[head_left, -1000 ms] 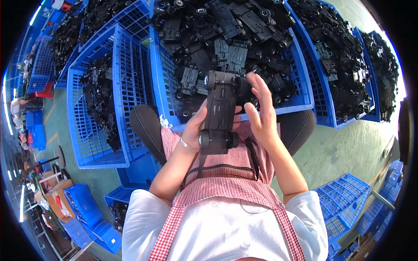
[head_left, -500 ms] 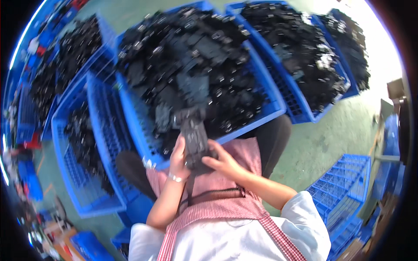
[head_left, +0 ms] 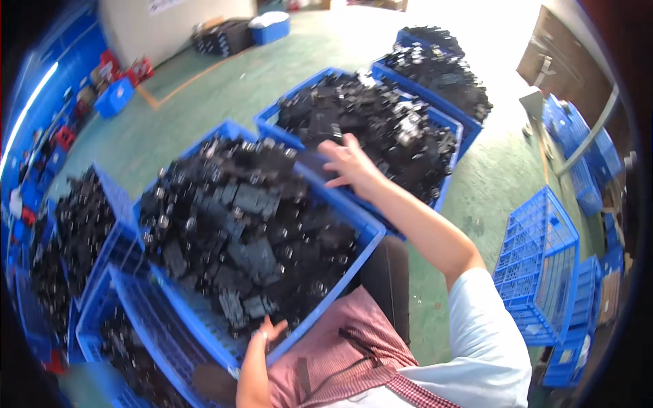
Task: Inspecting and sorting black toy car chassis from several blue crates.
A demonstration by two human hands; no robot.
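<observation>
My right hand (head_left: pixel 350 165) is stretched forward with its fingers apart, above the gap where the middle crate meets the crate to its right. I see nothing held in it. My left hand (head_left: pixel 271 331) is low at the near edge of the middle blue crate (head_left: pixel 376 234), fingers spread, close to the parts inside. That crate is heaped with black and dark grey plastic parts (head_left: pixel 253 262), some flat with moulded detail. Further right, another blue crate (head_left: pixel 445 197) holds a similar heap of black parts (head_left: pixel 340 112), some shining in the light.
A third filled crate (head_left: pixel 469 139) stands behind on the right. To the left are more crates of black parts, one low crate (head_left: pixel 102 299) partly filled. Blue mesh crates (head_left: pixel 537 251) stand on the green floor (head_left: pixel 442 285) at right. A black bin (head_left: pixel 223 39) sits far back.
The dark plastic part held in both hands is out of them. My right arm has reached out forward and right; my left hand has opened near the crate edge. The view has swung right.
</observation>
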